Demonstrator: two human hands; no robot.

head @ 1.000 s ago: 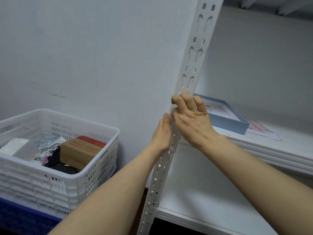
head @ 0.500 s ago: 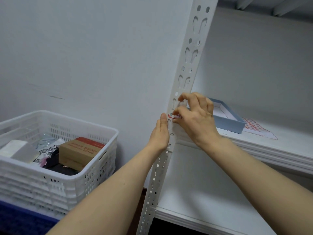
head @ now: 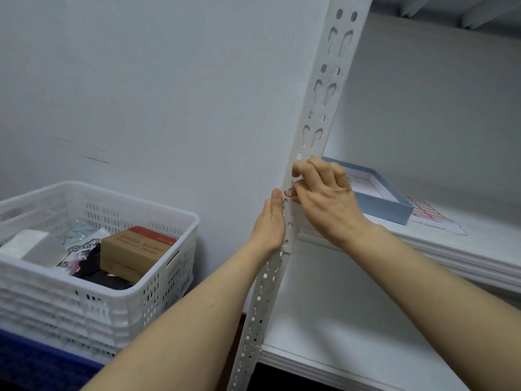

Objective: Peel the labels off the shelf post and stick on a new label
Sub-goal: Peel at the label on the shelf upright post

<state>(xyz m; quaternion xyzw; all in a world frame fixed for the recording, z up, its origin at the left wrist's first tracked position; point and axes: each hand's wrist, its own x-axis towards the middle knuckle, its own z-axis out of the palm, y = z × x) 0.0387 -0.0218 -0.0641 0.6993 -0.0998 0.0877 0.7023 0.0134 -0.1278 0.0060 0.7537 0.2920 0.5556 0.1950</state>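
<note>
Soft, even, slightly blurred indoor light

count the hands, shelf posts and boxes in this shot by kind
hands: 2 (left hand; right hand, pinching a red-marked white label)
white perforated metal shelf post: 1
boxes: 2 (brown cardboard box in the white slotted plastic crate; shallow blue box on the white shelf board)
total: 5
</note>
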